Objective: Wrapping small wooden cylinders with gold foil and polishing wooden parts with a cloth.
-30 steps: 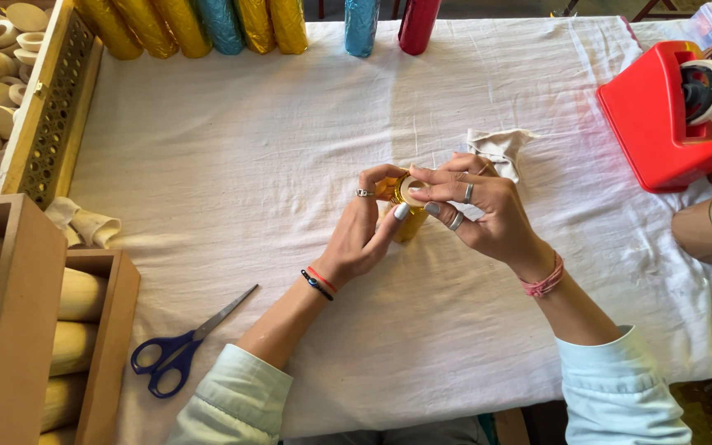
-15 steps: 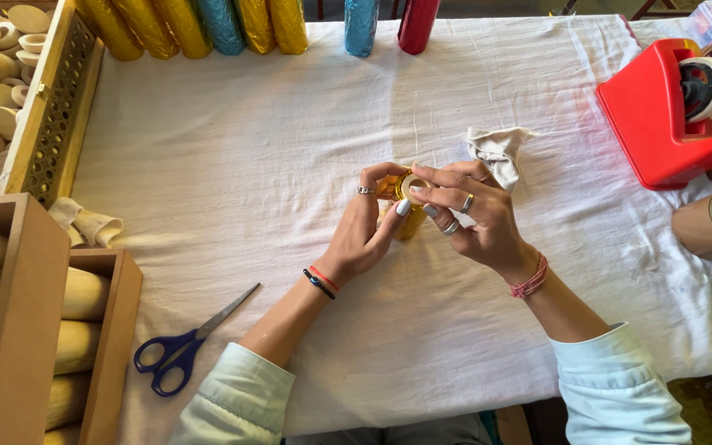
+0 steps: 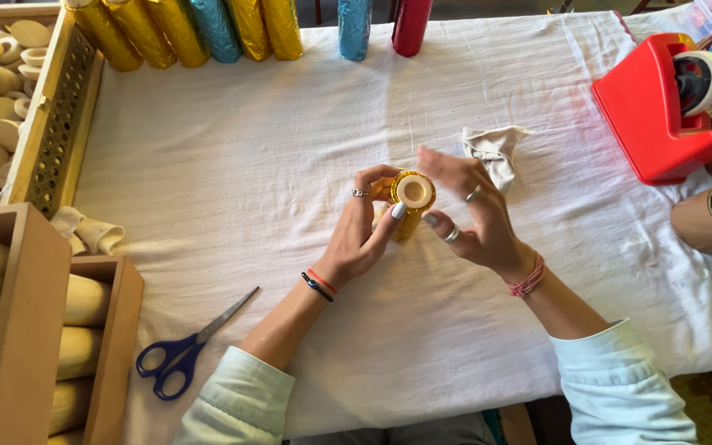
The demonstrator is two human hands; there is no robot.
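**One hand holds the gold tube, and that is a thin margin**

The left hand (image 3: 364, 227) is wrapped around a small tube covered in gold foil (image 3: 410, 206), pinching it between thumb and fingers just above the white tablecloth (image 3: 249, 181), near the middle of the table. Its pale round end cap faces up toward the camera. The right hand (image 3: 467, 214) hovers just beside the tube with its fingers spread and holds nothing; it is blurred, so I cannot tell whether any fingertip touches the foil.

From where I stand, the grip looks like the weak spot. Foil is slick, and with only one hand on it the tube could twist or slide down onto the cloth, creasing the wrap. A hard squeeze could dent or wrinkle the foil too. The rings on both hands might catch a loose edge and tear it.

A crumpled rag (image 3: 494, 152) lies close behind the right hand, near enough to get swept along. The red tape dispenser (image 3: 661, 107) and the blue-handled scissors (image 3: 183, 358) sit well apart from the hands.
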